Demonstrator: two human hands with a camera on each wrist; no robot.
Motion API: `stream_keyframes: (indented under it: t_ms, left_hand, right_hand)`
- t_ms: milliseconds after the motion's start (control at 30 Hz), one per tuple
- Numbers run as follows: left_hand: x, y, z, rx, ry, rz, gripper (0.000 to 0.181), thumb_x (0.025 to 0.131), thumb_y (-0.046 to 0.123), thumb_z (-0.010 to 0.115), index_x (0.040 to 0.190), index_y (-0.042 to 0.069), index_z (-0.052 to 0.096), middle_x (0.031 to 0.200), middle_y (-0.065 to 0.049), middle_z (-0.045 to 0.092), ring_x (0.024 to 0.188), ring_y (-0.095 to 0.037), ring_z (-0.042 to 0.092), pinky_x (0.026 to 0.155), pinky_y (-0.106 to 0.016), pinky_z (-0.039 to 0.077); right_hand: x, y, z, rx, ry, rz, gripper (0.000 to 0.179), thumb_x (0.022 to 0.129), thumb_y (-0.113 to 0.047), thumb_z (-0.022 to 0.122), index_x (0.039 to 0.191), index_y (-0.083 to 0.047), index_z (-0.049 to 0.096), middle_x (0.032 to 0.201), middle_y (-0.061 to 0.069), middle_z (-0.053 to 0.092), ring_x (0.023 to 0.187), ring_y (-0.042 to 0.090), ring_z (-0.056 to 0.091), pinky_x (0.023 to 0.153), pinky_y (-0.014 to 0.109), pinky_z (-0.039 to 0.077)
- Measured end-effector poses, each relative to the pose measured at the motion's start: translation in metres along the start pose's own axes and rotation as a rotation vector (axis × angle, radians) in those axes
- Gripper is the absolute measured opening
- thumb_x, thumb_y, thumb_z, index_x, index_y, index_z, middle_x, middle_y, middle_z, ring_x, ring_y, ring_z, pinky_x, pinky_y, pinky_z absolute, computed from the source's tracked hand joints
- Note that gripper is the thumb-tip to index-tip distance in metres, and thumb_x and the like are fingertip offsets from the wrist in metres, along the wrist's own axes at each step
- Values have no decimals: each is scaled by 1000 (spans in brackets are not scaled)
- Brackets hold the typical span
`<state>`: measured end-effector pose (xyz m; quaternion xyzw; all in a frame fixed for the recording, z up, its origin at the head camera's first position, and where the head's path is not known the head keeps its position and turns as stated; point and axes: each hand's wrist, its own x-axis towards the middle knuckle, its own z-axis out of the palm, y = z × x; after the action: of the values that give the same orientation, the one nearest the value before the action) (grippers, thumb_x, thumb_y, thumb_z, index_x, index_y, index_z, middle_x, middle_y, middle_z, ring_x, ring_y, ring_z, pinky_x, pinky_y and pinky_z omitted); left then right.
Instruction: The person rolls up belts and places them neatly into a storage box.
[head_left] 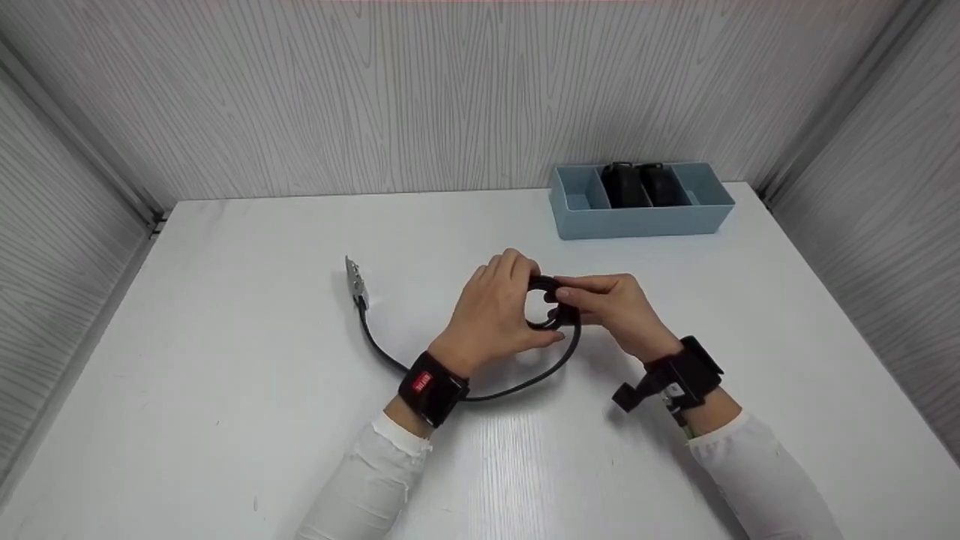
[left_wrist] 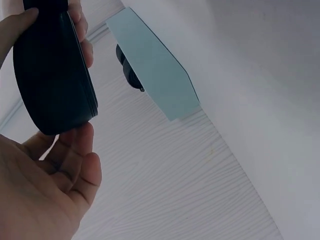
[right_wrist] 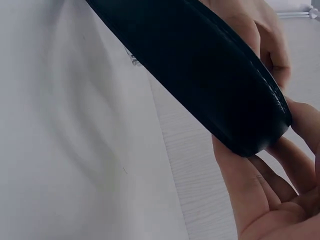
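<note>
A black leather belt is partly rolled into a coil point(head_left: 545, 280) between the two hands, raised over the table. My left hand point(head_left: 491, 311) curls around the coil's left side. On its right side, my right hand point(head_left: 619, 311) pinches the roll with thumb and fingers. The belt's loose length point(head_left: 517, 388) loops below the hands and runs left behind the left wrist. A silvery metal buckle point(head_left: 355, 281) ends it on the left. Both wrist views show the wide flat band point(left_wrist: 55, 75) close up, with fingers point(right_wrist: 245, 190) against its edge.
A blue divided box point(head_left: 645, 223) stands at the back right of the white table point(head_left: 247, 300). Two black rolled belts point(head_left: 622, 186) sit in its middle compartments. Wood-grained panels point(head_left: 360, 97) enclose the table's back and sides.
</note>
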<state>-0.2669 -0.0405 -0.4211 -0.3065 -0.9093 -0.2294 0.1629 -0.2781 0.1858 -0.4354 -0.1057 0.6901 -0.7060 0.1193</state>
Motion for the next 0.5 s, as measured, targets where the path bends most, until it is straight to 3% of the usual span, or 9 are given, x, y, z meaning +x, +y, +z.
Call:
stream_keyframes:
  t_ms: [300,400,500]
  left_hand:
    - [1,-2,0,-130,-111,182,77,66,39,97,125,7,58,120,-5,56,107,-20,55,92,-32,49]
    - [1,-1,2,-135,-123,185,76,66,41,97,122,7,59,117,-4,57,103,-19,55,89,-31,49]
    - [0,-1,4,-98,-104,168,76,65,43,96,120,7,59,114,-3,57,101,-19,56,87,-31,50]
  right_hand:
    - [1,-9,-22,-172,-128,103,38,94,-20,78,127,-2,73,117,15,76,96,24,77,83,37,61]
    - [2,-9,-25,-183,-168,116,37,95,-17,77,128,0,72,116,16,76,96,23,76,83,37,62]
    - [2,-8,-22,-184,-158,110,37,96,-16,76,128,0,71,115,15,76,98,23,76,83,36,62]
